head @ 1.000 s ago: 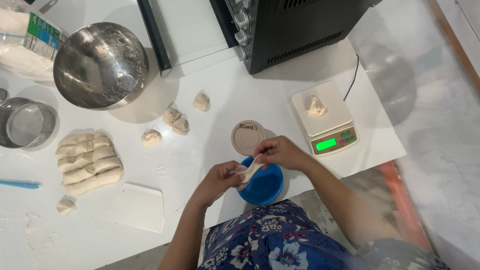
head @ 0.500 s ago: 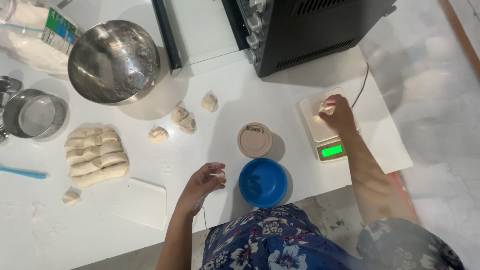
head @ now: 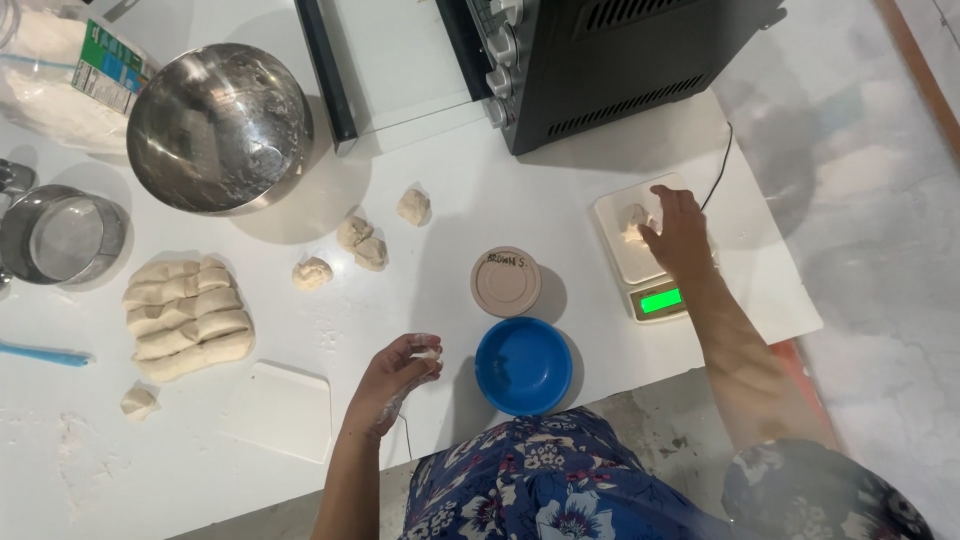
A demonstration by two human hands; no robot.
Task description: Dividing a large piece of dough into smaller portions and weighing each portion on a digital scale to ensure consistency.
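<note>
My right hand reaches over the white kitchen scale and its fingers rest on a lump of dough on the scale's plate. My left hand hovers near the table's front edge, curled around a small bit of dough. A blue bowl sits just right of my left hand. Behind the bowl stands a round tan lidded container.
Several small dough pieces lie mid-table. A slab of cut dough strips lies at left beside a white scraper. A steel bowl, a sieve, a flour bag and a black oven stand at the back.
My right hand left the blue bowl and moved right to the scale, settling on the dough there. My left hand drew back left of the bowl.
</note>
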